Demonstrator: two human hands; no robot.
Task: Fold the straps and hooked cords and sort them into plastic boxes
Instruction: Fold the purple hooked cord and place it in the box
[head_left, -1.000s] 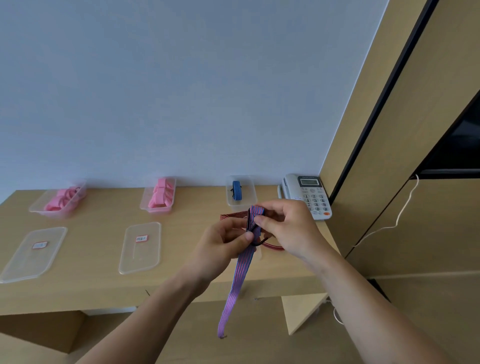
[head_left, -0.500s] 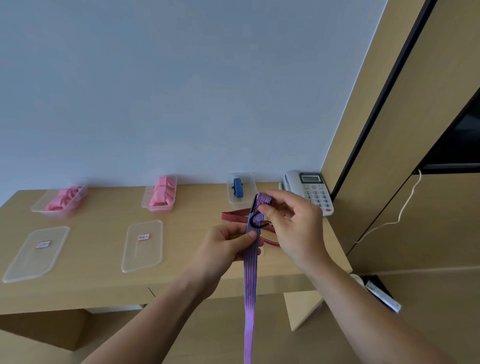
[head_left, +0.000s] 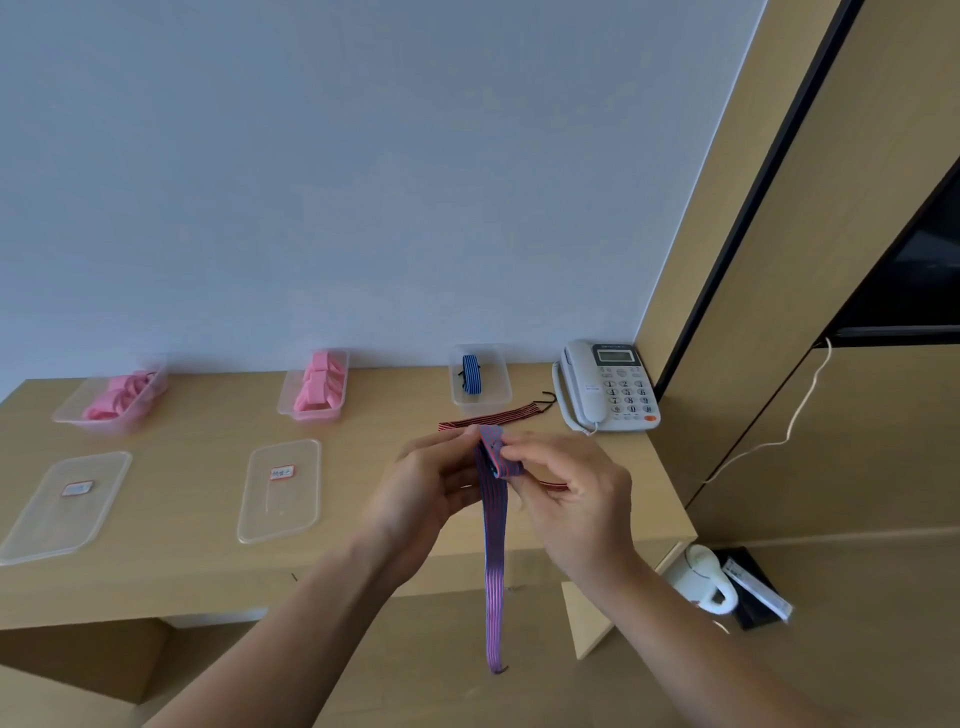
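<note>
The fold is under way: both hands hold the purple cord (head_left: 493, 525) up over the bench's (head_left: 208, 561) front right part, the left hand (head_left: 431, 483) pinching it from one side, the right hand (head_left: 566, 488) pressing a short first fold at the top, while the rest hangs below the front edge. Next, I judge, more length must be gathered up, then the bundle carried to the box (head_left: 480, 376) at the back edge, where a blue cord (head_left: 471, 373) lies. A red cord (head_left: 493, 417) waits just behind the hands.

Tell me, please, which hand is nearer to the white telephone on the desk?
Right. The right hand is just in front of the telephone, slightly to its left, pinching the purple striped cord. The left hand holds the same cord from the other side, farther left.
</note>
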